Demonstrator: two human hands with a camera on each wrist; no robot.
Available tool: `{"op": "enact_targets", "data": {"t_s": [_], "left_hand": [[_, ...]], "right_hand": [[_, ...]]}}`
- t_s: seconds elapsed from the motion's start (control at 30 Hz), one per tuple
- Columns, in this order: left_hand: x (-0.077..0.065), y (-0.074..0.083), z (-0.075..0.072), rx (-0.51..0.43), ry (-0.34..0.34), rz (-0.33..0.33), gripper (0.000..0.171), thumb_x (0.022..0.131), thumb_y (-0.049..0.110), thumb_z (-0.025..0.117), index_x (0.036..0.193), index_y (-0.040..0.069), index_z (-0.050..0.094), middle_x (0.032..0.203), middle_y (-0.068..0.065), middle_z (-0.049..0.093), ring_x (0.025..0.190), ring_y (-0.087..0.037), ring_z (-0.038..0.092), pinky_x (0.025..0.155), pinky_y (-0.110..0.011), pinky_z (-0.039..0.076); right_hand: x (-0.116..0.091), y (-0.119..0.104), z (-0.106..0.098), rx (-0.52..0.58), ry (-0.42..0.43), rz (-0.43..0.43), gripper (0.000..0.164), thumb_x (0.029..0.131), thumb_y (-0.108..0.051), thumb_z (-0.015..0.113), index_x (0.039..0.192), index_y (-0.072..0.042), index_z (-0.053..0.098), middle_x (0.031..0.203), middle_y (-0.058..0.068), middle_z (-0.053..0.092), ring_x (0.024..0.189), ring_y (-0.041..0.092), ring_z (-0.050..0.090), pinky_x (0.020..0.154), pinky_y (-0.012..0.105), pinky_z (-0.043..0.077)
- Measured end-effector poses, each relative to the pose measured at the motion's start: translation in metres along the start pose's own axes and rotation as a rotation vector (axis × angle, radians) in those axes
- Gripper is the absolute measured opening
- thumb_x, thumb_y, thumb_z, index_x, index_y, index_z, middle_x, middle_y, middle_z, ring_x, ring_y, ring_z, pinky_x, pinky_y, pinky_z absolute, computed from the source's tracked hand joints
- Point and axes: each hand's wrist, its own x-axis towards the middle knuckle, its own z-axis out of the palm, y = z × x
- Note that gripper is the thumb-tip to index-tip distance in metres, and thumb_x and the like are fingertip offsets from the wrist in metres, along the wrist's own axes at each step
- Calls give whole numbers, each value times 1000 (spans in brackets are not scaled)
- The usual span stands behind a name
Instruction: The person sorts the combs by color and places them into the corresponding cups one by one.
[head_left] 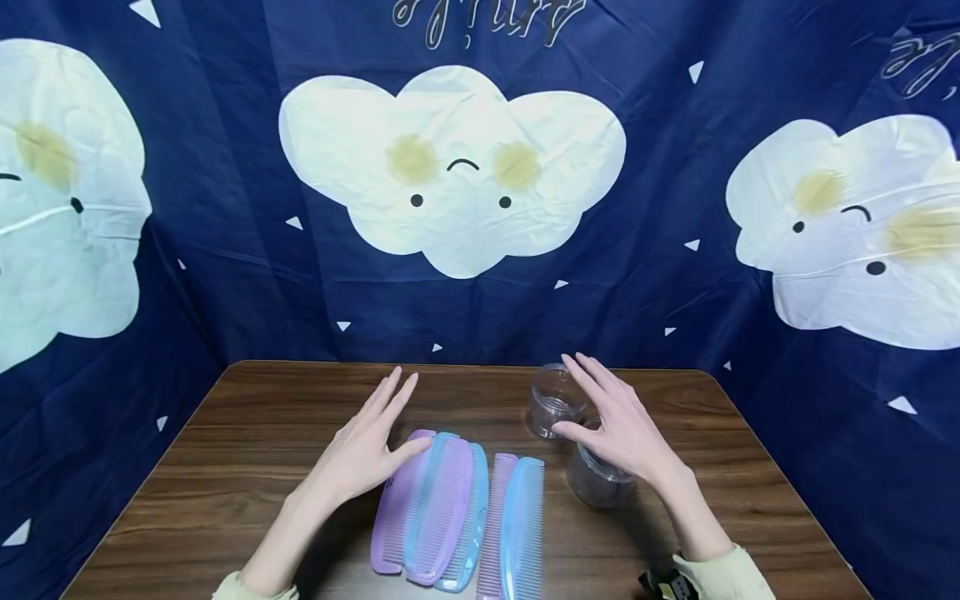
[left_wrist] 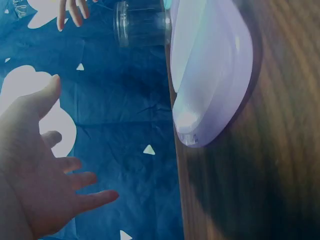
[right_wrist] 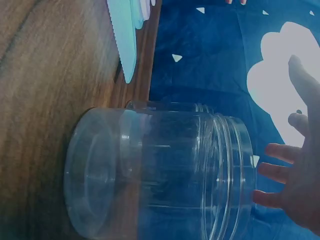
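My left hand point(head_left: 362, 454) hovers with fingers spread just left of a fanned pile of purple and blue combs point(head_left: 438, 517), holding nothing. To the right of that pile lie a purple comb point(head_left: 497, 525) and a blue comb point(head_left: 522, 529) side by side. My right hand point(head_left: 618, 425), fingers extended, is held above two clear, screw-neck jars. The far jar point(head_left: 546, 417) and the near jar point(head_left: 596, 487) both stand upright without lids. In the right wrist view the near jar point(right_wrist: 170, 175) is beside the fingers, with a gap between its rim and the palm. Neither hand grips anything.
The dark wood-grain table point(head_left: 300, 408) ends at a straight back edge. Behind it and on both sides hangs a navy cloth point(head_left: 465, 317) printed with white clouds and small triangles. A dark band with a buckle point(head_left: 667, 586) sits at the right sleeve.
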Motion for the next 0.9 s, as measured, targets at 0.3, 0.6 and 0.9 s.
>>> {"op": "enact_targets", "data": {"t_s": [0.3, 0.6, 0.9], "left_hand": [[-14, 7, 10, -10, -11, -72, 93, 92, 68, 62, 165, 39, 13, 174, -5, 16, 155, -35, 33, 94, -70, 50], [-24, 12, 18, -2, -11, -117, 94, 91, 62, 67, 165, 37, 15, 173, -8, 20, 150, -41, 40, 93, -72, 50], [-33, 19, 23, -21, -72, -174, 96, 91, 58, 71, 165, 37, 13, 173, -10, 19, 148, -46, 40, 94, -74, 48]], "right_hand": [[-22, 7, 0, 15, 24, 52, 97, 84, -57, 78, 162, -41, 24, 168, 3, 34, 152, 34, 38, 108, 71, 39], [-39, 14, 0, 36, 9, 122, 98, 84, -57, 79, 163, -38, 24, 170, 2, 30, 151, 36, 40, 105, 75, 37], [-55, 25, -1, 81, -53, 173, 102, 82, -60, 79, 163, -44, 18, 171, 4, 28, 148, 41, 43, 101, 70, 46]]}}
